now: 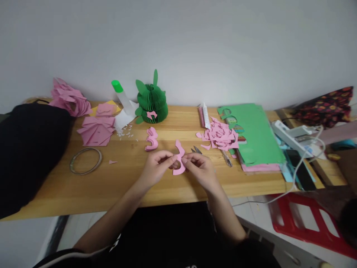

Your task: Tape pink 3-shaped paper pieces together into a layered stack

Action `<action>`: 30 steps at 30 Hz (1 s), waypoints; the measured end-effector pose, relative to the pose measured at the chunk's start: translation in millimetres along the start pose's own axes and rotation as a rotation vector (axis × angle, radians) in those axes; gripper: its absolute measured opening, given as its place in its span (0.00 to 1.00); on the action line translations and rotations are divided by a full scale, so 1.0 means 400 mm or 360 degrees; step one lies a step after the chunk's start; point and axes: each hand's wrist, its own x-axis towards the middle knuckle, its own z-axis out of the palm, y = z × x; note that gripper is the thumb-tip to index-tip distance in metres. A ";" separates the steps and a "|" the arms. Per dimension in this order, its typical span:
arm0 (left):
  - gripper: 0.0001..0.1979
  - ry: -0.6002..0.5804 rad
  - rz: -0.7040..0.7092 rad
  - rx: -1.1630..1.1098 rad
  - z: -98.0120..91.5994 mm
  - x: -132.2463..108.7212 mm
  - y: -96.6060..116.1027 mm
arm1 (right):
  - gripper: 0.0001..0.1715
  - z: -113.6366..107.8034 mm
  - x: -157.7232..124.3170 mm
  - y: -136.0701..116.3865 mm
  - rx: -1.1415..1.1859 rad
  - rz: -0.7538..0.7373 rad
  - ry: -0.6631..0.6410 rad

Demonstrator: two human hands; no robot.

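Observation:
Between both hands is a pink paper cutout (179, 170) with a wavy, curved outline. My left hand (158, 166) pinches its left edge, and my right hand (199, 167) grips the right edge with thumb and fingers. Just beyond my right hand lie scissors (197, 149), their blades showing and the handles hidden. A small stack of similar pink cutouts (151, 139) rests beyond my left hand. Behind that stack stands a green honeycomb paper figure (152, 102) with leaf-like ears and a pink paper bow (151, 114) on its front.
Pink scraps (221, 134) are heaped right of centre, near a white tube (206, 116) and a craft knife (227, 158). Green sheets (259, 137) lie farther right, beside a power strip (290, 136). A glue stick (122, 95), folded pink paper (96, 130) and a tape ring (86, 161) occupy the left.

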 end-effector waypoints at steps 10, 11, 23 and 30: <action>0.16 -0.0045 -0.0159 -0.0194 -0.002 -0.062 -0.049 | 0.22 0.013 -0.059 0.008 0.0137 -0.0017 -0.0113; 0.17 -0.0067 -0.0180 -0.0222 -0.003 -0.065 -0.050 | 0.22 0.014 -0.064 0.003 0.0175 -0.0019 -0.0144; 0.13 0.0166 -0.0115 -0.0133 0.014 -0.102 -0.016 | 0.18 0.033 -0.104 -0.012 0.0147 -0.0047 -0.0040; 0.14 0.0092 -0.0058 -0.0026 0.017 -0.110 -0.003 | 0.22 0.046 -0.115 -0.023 0.0052 -0.0072 -0.0057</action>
